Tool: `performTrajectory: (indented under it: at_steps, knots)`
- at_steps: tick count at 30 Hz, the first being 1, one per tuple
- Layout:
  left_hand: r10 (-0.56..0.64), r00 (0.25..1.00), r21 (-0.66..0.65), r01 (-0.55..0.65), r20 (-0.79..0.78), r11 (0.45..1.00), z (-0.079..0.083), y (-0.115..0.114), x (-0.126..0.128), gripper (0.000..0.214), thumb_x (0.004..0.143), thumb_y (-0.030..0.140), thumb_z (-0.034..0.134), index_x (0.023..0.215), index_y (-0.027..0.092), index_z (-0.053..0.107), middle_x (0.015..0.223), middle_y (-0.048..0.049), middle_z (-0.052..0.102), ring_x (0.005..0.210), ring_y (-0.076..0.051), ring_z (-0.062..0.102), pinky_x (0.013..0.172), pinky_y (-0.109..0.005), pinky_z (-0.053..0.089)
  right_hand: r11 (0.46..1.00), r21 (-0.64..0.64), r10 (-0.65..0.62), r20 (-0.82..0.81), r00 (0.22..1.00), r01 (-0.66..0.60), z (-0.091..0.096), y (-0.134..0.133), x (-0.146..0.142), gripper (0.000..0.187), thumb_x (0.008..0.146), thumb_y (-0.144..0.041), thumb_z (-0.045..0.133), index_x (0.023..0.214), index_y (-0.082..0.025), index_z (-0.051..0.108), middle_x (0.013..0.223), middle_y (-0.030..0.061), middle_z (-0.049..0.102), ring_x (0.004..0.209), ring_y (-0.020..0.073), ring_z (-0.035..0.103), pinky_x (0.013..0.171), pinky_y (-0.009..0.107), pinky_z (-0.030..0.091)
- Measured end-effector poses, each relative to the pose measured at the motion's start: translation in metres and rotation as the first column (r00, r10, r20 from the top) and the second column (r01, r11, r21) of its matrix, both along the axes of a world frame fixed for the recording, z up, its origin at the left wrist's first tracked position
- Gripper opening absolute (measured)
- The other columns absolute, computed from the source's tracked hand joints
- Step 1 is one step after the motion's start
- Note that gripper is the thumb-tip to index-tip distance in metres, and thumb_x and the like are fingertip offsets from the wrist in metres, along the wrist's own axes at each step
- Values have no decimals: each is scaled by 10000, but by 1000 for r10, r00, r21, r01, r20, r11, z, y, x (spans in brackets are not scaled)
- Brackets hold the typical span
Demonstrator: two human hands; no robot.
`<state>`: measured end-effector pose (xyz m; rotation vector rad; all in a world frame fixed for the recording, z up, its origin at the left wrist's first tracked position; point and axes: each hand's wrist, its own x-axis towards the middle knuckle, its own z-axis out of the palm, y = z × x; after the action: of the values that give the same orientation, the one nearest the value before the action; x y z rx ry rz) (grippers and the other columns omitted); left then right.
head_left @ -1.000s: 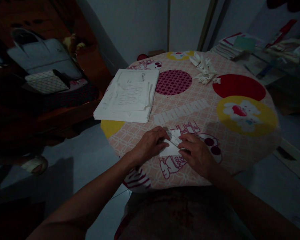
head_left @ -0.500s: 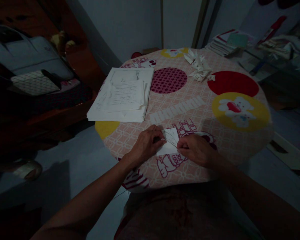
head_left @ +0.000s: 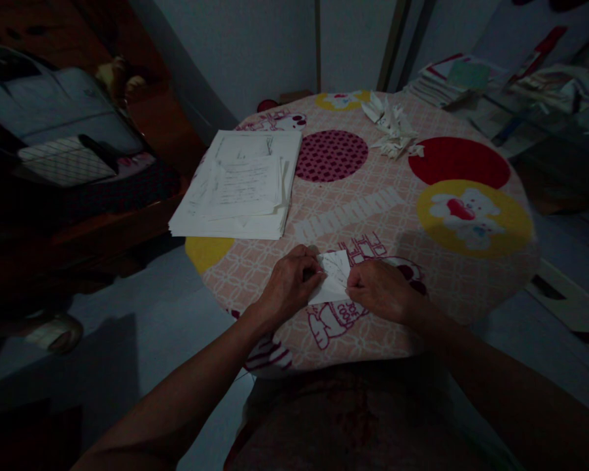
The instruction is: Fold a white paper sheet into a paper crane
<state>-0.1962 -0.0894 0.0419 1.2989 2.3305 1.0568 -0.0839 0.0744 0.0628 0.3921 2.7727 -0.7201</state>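
Note:
A small folded sheet of white paper point(head_left: 332, 284) with dark markings on its upper part lies near the front of the round table. On its left edge, my left hand point(head_left: 294, 278) pinches the paper between thumb and fingers. My right hand point(head_left: 380, 288) grips the opposite edge with its fingers curled in. A diagonal fold line runs across the paper between the two hands. The fingertips partly cover both side edges.
A stack of white sheets point(head_left: 196, 219) with writing lies on the table's left. Folded paper pieces point(head_left: 395, 131) are heaped at the back. The patterned tablecloth point(head_left: 334, 203) covers the round table. A glass shelf with papers point(head_left: 429, 88) stands at right, bags point(head_left: 63, 104) at left.
The upper fold of the paper has shifted slightly between the hands, and my right hand has moved up a little. Both hands keep their hold.

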Motion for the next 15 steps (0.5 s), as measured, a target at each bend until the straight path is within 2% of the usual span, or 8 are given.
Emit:
performTrajectory:
  at_steps: [8, 15]
  knots:
    - [14, 1000, 1, -14, -19, 1000, -3, 1, 3, 115, 809, 99, 629, 706, 150, 623, 909, -44, 584, 825, -156, 571, 722, -289, 452, 1000, 17, 25, 51, 998, -26, 8, -2, -5, 162, 687, -140, 544, 543, -162, 616, 562, 31, 608, 510, 105, 478, 511, 261, 261]
    - [-29, 996, 15, 31, -89, 999, -10, -2, 3, 94, 844, 134, 618, 767, 160, 570, 921, -42, 551, 860, -162, 555, 776, -297, 459, 999, 20, 38, 49, 998, -39, 4, -1, -6, 168, 675, -156, 547, 518, -166, 605, 520, 22, 579, 491, 107, 477, 493, 258, 265]
